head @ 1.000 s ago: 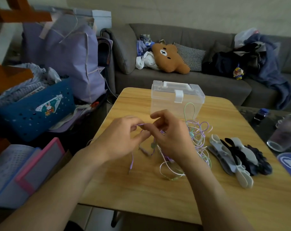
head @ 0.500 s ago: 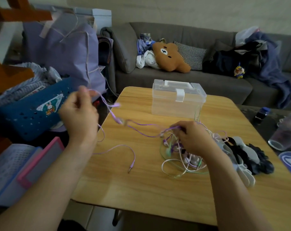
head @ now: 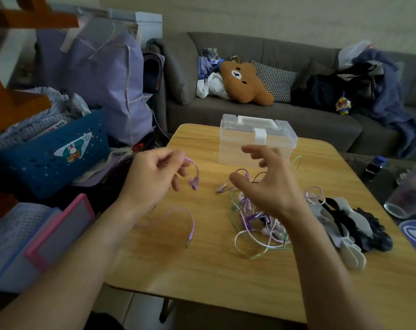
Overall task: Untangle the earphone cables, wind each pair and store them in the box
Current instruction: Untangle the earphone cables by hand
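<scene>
My left hand (head: 152, 179) is raised over the table's left side and pinches a purple earphone cable (head: 192, 222); its two earbuds (head: 194, 182) dangle below my fingers and its jack lies on the wood. My right hand (head: 265, 184) hovers with fingers spread above a tangled pile of purple, white and green earphone cables (head: 254, 225) and holds nothing. A clear plastic box (head: 256, 141) with a white latch stands shut at the table's far middle.
Wooden table (head: 226, 277). Grey, white and black cable winders (head: 352, 225) lie right of the pile. A glass (head: 407, 194) stands at the right edge. Blue basket (head: 52, 153), purple bag and pink-edged crates crowd the left. Sofa with a bear cushion (head: 245, 83) behind.
My left hand came back toward the table centre with the purple earphones, now free of the pile. My right hand let go of the tangle and lifted, fingers spread.
</scene>
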Tool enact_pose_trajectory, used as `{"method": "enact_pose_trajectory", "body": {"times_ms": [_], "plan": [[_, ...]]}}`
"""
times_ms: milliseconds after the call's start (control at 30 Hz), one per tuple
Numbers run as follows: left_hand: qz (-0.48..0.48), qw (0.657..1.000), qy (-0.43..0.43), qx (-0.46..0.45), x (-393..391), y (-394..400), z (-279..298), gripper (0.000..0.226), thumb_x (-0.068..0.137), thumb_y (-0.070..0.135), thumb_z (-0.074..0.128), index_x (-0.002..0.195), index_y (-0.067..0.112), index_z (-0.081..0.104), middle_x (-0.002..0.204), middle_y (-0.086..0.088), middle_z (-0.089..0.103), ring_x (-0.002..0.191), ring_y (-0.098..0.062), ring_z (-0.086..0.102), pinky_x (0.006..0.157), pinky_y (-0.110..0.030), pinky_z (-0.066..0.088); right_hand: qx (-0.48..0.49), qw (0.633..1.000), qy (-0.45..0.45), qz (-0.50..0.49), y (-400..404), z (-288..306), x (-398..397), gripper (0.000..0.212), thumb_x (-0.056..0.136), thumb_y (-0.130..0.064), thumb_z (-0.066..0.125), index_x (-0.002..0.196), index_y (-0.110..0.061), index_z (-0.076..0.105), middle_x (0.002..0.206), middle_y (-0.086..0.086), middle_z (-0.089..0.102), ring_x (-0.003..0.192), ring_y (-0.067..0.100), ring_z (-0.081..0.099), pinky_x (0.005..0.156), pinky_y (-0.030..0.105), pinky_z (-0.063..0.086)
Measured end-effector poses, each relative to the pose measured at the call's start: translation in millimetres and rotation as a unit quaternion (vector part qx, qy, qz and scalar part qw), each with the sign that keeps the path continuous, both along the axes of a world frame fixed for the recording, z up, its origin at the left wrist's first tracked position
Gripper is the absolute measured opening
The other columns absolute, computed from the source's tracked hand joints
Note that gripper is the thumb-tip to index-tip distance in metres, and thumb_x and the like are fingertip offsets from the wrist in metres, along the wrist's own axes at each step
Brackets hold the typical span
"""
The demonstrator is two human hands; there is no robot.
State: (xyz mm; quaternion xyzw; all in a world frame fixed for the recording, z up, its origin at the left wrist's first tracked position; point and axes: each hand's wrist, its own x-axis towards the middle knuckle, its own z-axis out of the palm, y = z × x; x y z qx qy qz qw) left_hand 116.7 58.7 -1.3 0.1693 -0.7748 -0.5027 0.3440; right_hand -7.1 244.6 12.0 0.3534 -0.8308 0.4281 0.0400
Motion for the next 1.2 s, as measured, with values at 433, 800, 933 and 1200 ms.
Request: {"method": "enact_pose_trajectory", "body": {"times_ms": [433, 800, 933, 1200], "plan": [[-0.039, 0.976, -0.086, -0.198, 7, 11, -2, 0.032, 0.094, 0.048, 0.051, 0.079, 0.021, 0.062, 0.058, 0.011, 0.061, 0.050, -0.011, 0.052, 0.051, -0.028, 0.040, -0.210, 0.903, -0.354, 0.121, 7, 19, 7, 0.026, 0.102, -0.022, 0.053, 0.078, -0.011, 0.058, 0.046, -0.008, 0.027, 0.035, 0.010, 0.026, 0.036, 0.017, 0.025], [0.010, 0.953, -0.219, -0.208, 15, -11, -8, 0.032, 0.095, 0.039, 0.055, 0.074, 0.018, 0.067, 0.066, -0.001, 0.067, 0.067, -0.023, 0.065, 0.064, -0.041, 0.052, -0.107, 0.962, -0.090, -0.233, 47, 17, -20, 0.036, 0.103, -0.032, 0.046, 0.079, -0.014, 0.065, 0.061, 0.002, 0.056, 0.052, 0.019, 0.046, 0.053, 0.030, 0.037], [-0.011, 0.985, -0.063, -0.161, 11, 13, 2, 0.023, 0.096, 0.033, 0.059, 0.082, 0.016, 0.068, 0.073, -0.004, 0.070, 0.074, -0.026, 0.066, 0.068, -0.046, 0.052, 0.011, 0.970, 0.052, -0.239, 26, 6, 0, 0.025, 0.096, -0.024, 0.056, 0.119, -0.013, 0.058, 0.121, 0.008, 0.052, 0.116, 0.028, 0.046, 0.095, 0.035, 0.035], [-0.093, 0.972, -0.030, -0.212, 3, 41, -3, 0.009, 0.096, 0.024, 0.059, 0.095, 0.024, 0.068, 0.068, 0.001, 0.066, 0.061, -0.017, 0.063, 0.054, -0.043, 0.051, -0.004, 0.972, -0.149, 0.179, -6, 5, 35, 0.039, 0.097, -0.045, 0.057, 0.087, -0.011, 0.072, 0.055, -0.008, 0.051, 0.048, 0.007, 0.044, 0.050, 0.028, 0.037]]}}
